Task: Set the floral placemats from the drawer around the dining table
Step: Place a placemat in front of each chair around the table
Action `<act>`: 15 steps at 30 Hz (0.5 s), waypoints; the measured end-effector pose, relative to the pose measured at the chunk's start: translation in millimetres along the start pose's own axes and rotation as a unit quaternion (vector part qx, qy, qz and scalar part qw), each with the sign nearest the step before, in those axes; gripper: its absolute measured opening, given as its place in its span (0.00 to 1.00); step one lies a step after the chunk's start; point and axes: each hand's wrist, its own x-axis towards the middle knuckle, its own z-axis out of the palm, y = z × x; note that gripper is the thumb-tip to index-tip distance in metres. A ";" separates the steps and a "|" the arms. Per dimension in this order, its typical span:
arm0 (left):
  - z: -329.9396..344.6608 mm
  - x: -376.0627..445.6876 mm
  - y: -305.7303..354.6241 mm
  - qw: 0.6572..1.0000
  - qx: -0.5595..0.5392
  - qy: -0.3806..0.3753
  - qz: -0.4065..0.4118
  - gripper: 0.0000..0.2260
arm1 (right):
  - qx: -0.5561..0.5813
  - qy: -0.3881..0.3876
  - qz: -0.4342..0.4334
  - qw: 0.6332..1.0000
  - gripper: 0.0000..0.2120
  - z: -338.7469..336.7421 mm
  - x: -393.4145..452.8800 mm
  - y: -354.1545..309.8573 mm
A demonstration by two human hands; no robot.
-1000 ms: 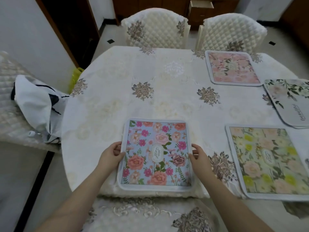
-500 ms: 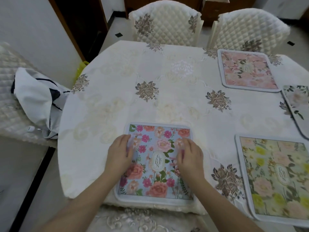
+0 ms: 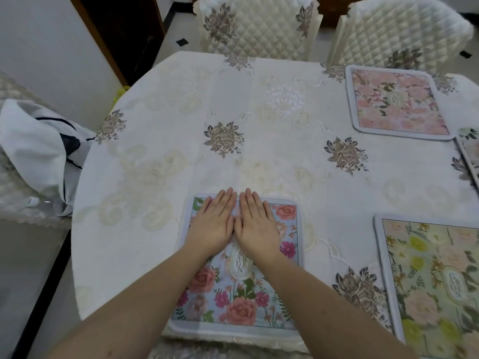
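Note:
A blue floral placemat lies flat at the near edge of the dining table. My left hand and my right hand lie side by side on its far half, fingers straight, palms pressing down. A green-yellow floral placemat lies to the right. A pink placemat lies at the far right. The corner of another placemat shows at the right edge of the view.
Two quilted cream chairs stand behind the table. A white cloth with dark lines is draped over a chair on the left. A dark doorway lies at the far left.
Both hands slid from the placemat's side edges inward and forward onto its far half, now flat and together. The view shifted closer over the table.

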 end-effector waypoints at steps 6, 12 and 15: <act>0.4 -8.8 -16.7 1.000 -0.002 -0.005 -0.023 0.29 | 0.007 0.013 0.061 0.998 0.30 -11.3 -12.2 35.2; -9.2 -32.5 -56.5 0.998 -0.007 -0.008 -0.066 0.29 | 0.021 -0.006 0.059 0.998 0.29 -25.1 -26.1 80.7; -12.6 -41.8 -73.9 0.997 0.002 -0.023 -0.070 0.30 | 0.008 -0.018 0.083 0.996 0.28 -31.1 -32.3 100.1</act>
